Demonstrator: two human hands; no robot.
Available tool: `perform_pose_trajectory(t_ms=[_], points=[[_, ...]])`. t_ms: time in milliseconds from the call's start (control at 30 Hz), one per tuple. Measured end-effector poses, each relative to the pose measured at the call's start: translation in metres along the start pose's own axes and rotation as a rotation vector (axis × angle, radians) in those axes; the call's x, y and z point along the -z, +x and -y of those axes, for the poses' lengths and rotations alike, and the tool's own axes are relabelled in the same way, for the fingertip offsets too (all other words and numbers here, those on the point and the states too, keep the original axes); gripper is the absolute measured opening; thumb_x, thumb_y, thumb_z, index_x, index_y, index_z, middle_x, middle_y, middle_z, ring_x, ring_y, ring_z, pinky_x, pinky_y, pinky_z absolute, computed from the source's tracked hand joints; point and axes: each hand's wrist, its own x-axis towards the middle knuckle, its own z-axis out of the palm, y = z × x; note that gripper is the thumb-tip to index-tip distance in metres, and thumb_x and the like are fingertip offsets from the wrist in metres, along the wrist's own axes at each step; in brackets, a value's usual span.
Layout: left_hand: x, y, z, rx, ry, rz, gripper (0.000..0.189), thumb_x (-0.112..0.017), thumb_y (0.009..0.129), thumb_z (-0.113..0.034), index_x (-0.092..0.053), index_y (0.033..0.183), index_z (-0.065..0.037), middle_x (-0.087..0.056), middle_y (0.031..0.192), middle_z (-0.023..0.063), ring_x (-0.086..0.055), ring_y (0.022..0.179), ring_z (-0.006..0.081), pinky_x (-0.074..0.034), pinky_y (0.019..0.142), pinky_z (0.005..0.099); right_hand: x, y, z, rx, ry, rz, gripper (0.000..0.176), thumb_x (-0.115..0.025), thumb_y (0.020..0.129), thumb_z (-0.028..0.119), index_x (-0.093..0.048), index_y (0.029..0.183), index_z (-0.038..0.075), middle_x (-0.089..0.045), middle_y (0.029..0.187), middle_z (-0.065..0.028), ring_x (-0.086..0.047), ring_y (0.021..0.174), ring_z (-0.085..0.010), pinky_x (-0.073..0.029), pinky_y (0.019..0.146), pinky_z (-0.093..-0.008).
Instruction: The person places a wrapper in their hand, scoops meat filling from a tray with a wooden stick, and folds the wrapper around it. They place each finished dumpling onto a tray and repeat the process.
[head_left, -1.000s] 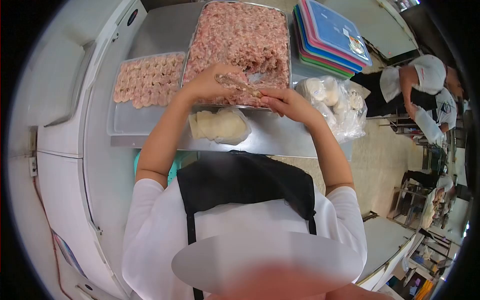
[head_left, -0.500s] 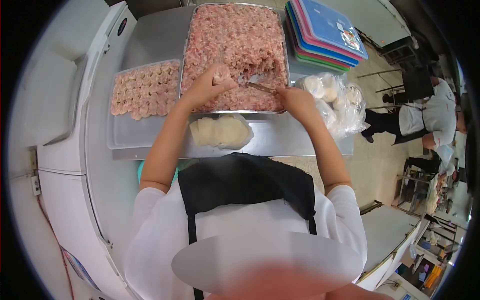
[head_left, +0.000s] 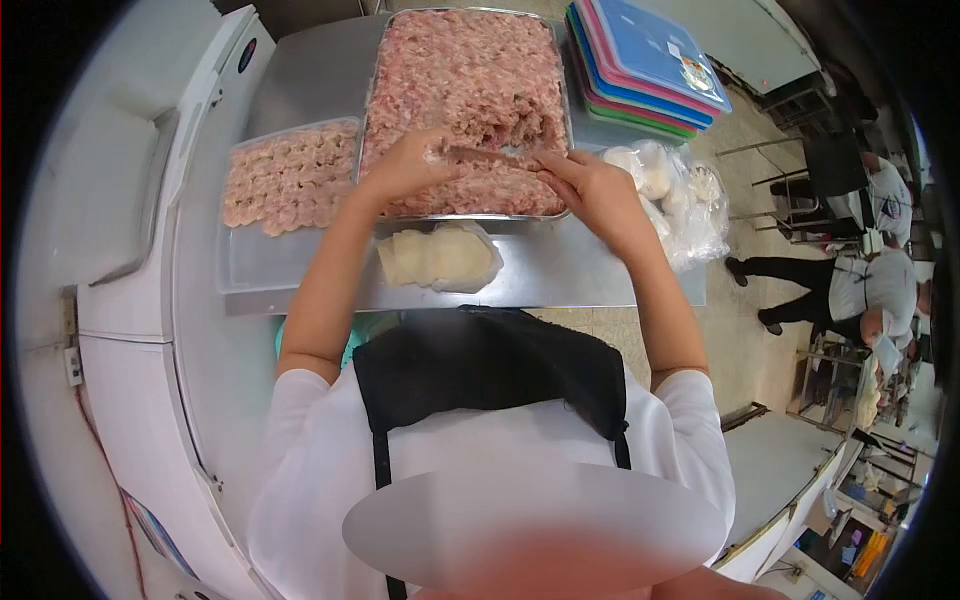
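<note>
My left hand [head_left: 405, 168] is cupped over the near left part of a large tray [head_left: 470, 216] of pinkish minced meat [head_left: 455, 70]. Its fingers curl around a dumpling [head_left: 437, 150], mostly hidden by them. A narrow flat spreading knife [head_left: 492, 155] is gripped in my right hand [head_left: 598, 192], its blade reaching left to the dumpling. The meat has a scooped hollow that bares the tray bottom. A stack of pale dumpling wrappers [head_left: 440, 258] lies on the table, in front of the tray. Filled dumplings [head_left: 290, 175] stand in rows in a clear plastic tray [head_left: 265, 268] at left.
Stacked coloured plastic lids [head_left: 650, 50] stand at the table's back right. Plastic bags of pale round wrappers [head_left: 680, 200] lie at the right edge of the steel table [head_left: 560, 275]. A white refrigerator [head_left: 130, 270] is on the left. Other people [head_left: 870, 290] are farther right.
My right hand has moved slightly, bringing the knife left from the meat hollow to the dumpling in my left hand. The left fingers have closed more around it. People at right have shifted.
</note>
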Motion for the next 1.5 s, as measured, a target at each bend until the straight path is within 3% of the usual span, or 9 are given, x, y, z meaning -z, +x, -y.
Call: perform_pose_trajectory(t_ms=[133,267,333,433,700,867,1000,1300,1500], points=[[0.001,-0.001,0.006,-0.134,0.071,-0.052,0.045,-0.08,0.072,-0.027,-0.06,0.106,-0.005,-0.063,0.097,0.0105,-0.059,0.096,0.0191,-0.046,0.094,0.0348,-0.012,0.0,0.0,0.038,-0.096,-0.038,0.025,-0.061,0.089,0.027,-0.064,0.111,0.016,-0.065,0.09,-0.0109,-0.064,0.079,-0.0327,-0.051,0.067,-0.0437],[0.005,-0.019,0.004,0.047,-0.11,-0.106,0.053,-0.081,0.071,-0.028,-0.059,0.112,-0.004,-0.066,0.099,0.0136,-0.062,0.095,0.0207,-0.046,0.092,0.0334,0.022,0.005,0.007,-0.03,0.137,-0.005,0.024,-0.059,0.09,0.025,-0.066,0.106,0.008,-0.066,0.096,-0.0156,-0.063,0.083,-0.0355,-0.051,0.07,-0.041],[-0.003,-0.023,0.013,-0.316,0.162,-0.373,0.054,-0.082,0.07,-0.028,-0.06,0.113,-0.003,-0.066,0.1,0.014,-0.062,0.095,0.0207,-0.047,0.089,0.0328,0.018,0.001,0.008,-0.012,0.264,0.002,0.029,-0.057,0.092,0.026,-0.063,0.11,0.004,-0.065,0.102,-0.0192,-0.063,0.089,-0.0371,-0.05,0.075,-0.039],[0.008,-0.024,0.012,-0.12,0.017,-0.106,0.054,-0.082,0.07,-0.028,-0.061,0.112,-0.001,-0.065,0.108,0.0156,-0.061,0.099,0.0206,-0.047,0.087,0.0322,-0.015,0.005,0.013,-0.028,0.24,0.181,0.036,-0.055,0.095,0.025,-0.059,0.119,-0.001,-0.065,0.11,-0.0189,-0.063,0.102,-0.0305,-0.048,0.087,-0.0345],[0.064,-0.104,0.057,0.147,-0.045,-0.445,0.048,-0.079,0.073,-0.022,-0.061,0.113,-0.002,-0.063,0.091,0.0054,-0.058,0.084,0.0157,-0.047,0.081,0.0306,-0.064,-0.007,-0.034,-0.289,0.546,0.088,0.033,-0.058,0.093,0.023,-0.06,0.115,-0.002,-0.067,0.106,-0.0133,-0.063,0.097,-0.0252,-0.047,0.082,-0.0347],[0.102,-0.186,0.187,0.416,0.402,-0.725,0.049,-0.077,0.073,-0.024,-0.06,0.115,-0.003,-0.063,0.104,0.0141,-0.061,0.093,0.0246,-0.048,0.083,0.0338,-0.062,-0.013,-0.029,-0.527,0.716,0.164,0.031,-0.059,0.094,0.025,-0.063,0.116,0.003,-0.052,0.069,0.0045,-0.044,0.058,-0.0027,-0.034,0.05,-0.019],[0.105,-0.197,0.206,0.609,0.53,-0.731,0.059,-0.076,0.073,-0.027,-0.055,0.123,-0.004,-0.058,0.119,0.0191,-0.056,0.108,0.0343,-0.046,0.09,0.0393,-0.066,-0.009,-0.028,-0.49,0.793,0.184,0.032,-0.058,0.094,0.024,-0.063,0.118,0.004,-0.05,0.066,0.0062,-0.041,0.053,-0.0014,-0.031,0.046,-0.0186],[0.089,-0.176,0.212,0.571,0.488,-0.784,0.074,-0.07,0.078,-0.017,-0.034,0.141,-0.005,-0.062,0.109,0.0255,-0.061,0.098,0.0405,-0.049,0.082,0.0448,-0.066,-0.002,-0.017,-0.487,0.829,0.112,0.031,-0.058,0.094,0.022,-0.062,0.118,0.003,-0.049,0.065,0.0061,-0.04,0.051,-0.001,-0.029,0.045,-0.0182],[0.096,-0.166,0.207,0.601,0.424,-0.666,0.077,-0.067,0.08,-0.011,-0.028,0.146,-0.015,-0.055,0.125,0.0253,-0.057,0.111,0.0393,-0.048,0.09,0.041,-0.075,-0.014,-0.024,-0.544,0.843,0.115,0.032,-0.058,0.094,0.023,-0.062,0.118,0.003,-0.051,0.065,0.0046,-0.041,0.05,-0.0022,-0.031,0.044,-0.0182]])
